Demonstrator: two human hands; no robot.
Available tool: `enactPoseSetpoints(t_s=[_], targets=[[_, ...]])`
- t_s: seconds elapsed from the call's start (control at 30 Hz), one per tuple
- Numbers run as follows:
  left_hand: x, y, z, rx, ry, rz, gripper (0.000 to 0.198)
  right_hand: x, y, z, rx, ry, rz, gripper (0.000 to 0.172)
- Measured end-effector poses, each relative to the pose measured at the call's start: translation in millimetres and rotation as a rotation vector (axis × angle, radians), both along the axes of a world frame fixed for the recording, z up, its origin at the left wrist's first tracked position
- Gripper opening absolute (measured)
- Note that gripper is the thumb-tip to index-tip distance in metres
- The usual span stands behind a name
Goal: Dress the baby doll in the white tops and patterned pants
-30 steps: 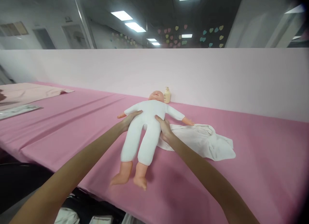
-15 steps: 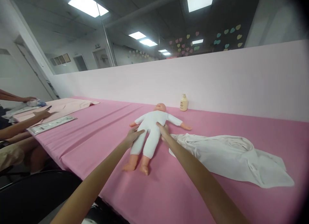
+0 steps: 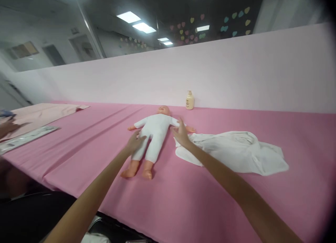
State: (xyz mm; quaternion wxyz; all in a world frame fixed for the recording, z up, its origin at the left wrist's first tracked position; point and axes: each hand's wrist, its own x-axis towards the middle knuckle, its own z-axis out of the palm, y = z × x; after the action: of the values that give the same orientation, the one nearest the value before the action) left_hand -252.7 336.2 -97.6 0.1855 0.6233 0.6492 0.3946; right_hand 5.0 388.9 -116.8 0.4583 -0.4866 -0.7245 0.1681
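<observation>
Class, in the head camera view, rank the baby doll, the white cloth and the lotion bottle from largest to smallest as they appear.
1. White cloth, spread widest across the pink table.
2. Baby doll, somewhat smaller.
3. Lotion bottle, clearly smallest, though it stands farthest from the camera.

We seem to be in an infant-care training room in an office-like building, judging by the long pink-covered table (image 3: 210, 201), the practice doll (image 3: 153, 131), the lotion bottle (image 3: 189, 100), ceiling light panels (image 3: 136, 21) and paper hearts (image 3: 194, 26) behind glass.
</observation>
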Motion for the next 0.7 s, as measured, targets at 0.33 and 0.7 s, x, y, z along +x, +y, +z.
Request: enactPoseSetpoints(t_s=[0.33, 0.7], targets=[[123.3, -49.9, 33.9, 0.416, 0.555, -0.195, 0.046, 273.4, -104.8, 1.4, -0.245, -1.008, -0.283, 0.030], [288.5, -268.2, 79.8, 0.288, 0.443, -1.412, 0.022, 210.0, -424.4, 113.1, 0.373, -0.957, 0.257, 0.024]])
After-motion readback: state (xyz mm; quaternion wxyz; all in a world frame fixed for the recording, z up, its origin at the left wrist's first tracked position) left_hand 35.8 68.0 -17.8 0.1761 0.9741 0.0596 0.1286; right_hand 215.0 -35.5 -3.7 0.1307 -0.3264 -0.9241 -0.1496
